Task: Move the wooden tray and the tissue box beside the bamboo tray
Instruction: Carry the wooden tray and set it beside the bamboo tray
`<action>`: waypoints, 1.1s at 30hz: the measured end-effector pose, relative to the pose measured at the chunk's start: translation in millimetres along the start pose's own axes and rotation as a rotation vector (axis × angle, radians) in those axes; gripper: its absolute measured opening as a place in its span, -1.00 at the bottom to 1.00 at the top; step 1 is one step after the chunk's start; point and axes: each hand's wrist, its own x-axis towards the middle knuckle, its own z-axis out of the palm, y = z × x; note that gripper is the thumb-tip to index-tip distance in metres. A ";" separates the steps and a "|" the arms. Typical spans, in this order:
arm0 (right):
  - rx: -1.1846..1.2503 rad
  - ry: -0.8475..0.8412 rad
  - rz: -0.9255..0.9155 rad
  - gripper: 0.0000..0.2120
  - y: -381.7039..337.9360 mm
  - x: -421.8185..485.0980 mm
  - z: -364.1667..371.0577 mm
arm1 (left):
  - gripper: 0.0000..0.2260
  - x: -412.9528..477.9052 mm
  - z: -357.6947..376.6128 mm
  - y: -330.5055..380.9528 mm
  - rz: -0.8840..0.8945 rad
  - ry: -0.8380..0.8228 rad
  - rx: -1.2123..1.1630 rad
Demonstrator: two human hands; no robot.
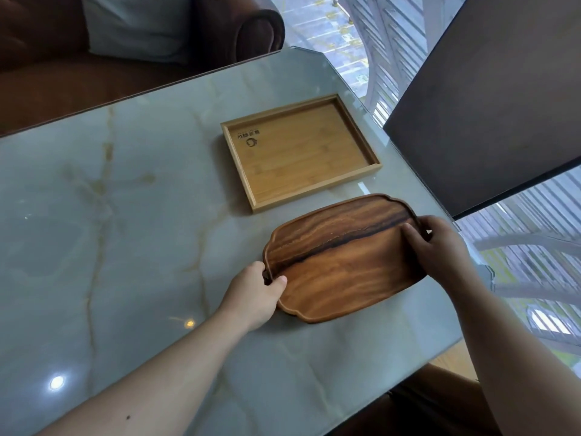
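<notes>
A dark wooden tray (342, 259) with a scalloped rim lies on the marble table, just in front of the light bamboo tray (300, 152), a narrow gap between them. My left hand (257, 294) grips the wooden tray's left end, thumb inside the rim. My right hand (437, 247) holds its right end, fingers curled over the edge. The bamboo tray is rectangular, empty, with a dark printed logo in its far left corner. No tissue box is in view.
The glossy grey-green marble table (125, 199) stretches wide to the left. Its right edge runs close to both trays. A dark panel (490, 99) stands at the right, a brown sofa (94, 42) behind the table, and windows beyond.
</notes>
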 end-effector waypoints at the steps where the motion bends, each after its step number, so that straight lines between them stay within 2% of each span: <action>1: -0.008 -0.009 0.000 -0.66 0.6 1.5 0.3 | -0.79 -0.4 1.3 0.2 -0.007 -0.007 -0.005; 18: -0.070 -0.021 0.043 -0.64 12.0 9.8 14.6 | -0.72 -1.1 4.9 3.5 -0.077 -0.099 -0.103; 23: -0.148 -0.093 0.069 -0.56 2.1 11.9 7.5 | -0.61 -0.5 0.9 1.7 -0.069 -0.126 0.014; 26: -0.230 -0.037 -0.047 -0.46 -19.8 2.8 4.2 | -0.60 -2.0 -6.8 -0.4 0.032 -0.069 0.222; 28: -0.220 -0.036 -0.163 -0.41 -42.4 -8.3 6.8 | -0.50 -4.4 -16.5 -4.7 0.111 -0.016 0.348; 33: -0.313 -0.244 -0.510 -0.31 -99.9 -40.3 27.9 | -0.36 -17.8 -55.5 -27.4 0.261 0.126 0.565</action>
